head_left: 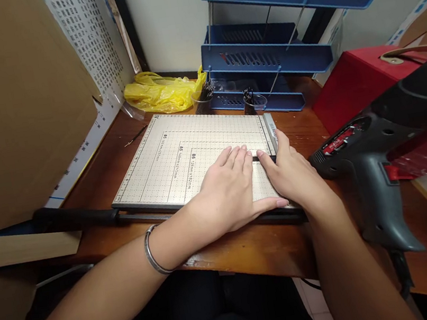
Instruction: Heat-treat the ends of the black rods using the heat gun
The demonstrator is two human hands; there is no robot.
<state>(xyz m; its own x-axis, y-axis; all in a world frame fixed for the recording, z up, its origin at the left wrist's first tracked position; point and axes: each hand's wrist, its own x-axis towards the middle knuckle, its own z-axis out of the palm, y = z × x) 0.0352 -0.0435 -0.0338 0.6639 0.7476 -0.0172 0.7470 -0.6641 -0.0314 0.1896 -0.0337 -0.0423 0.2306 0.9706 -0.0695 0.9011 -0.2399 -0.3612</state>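
Observation:
A cream paper trimmer with printed grid lines lies on the wooden desk, its black-handled cutting arm along the near edge. My left hand rests flat on the board, fingers stretched out and thumb pointing right. Just past its fingertips a short dark strip shows on the board; its kind is unclear. My right hand lies over the board's right edge beside the metal guide. Its thumb and index finger are apart, the thumb by the dark strip; the other fingers are mostly hidden.
Clear cups of thin black pieces and a yellow plastic bag stand behind the trimmer. A blue tiered tray rises at the back. On the right are a black heat gun and a red box; cardboard walls the left.

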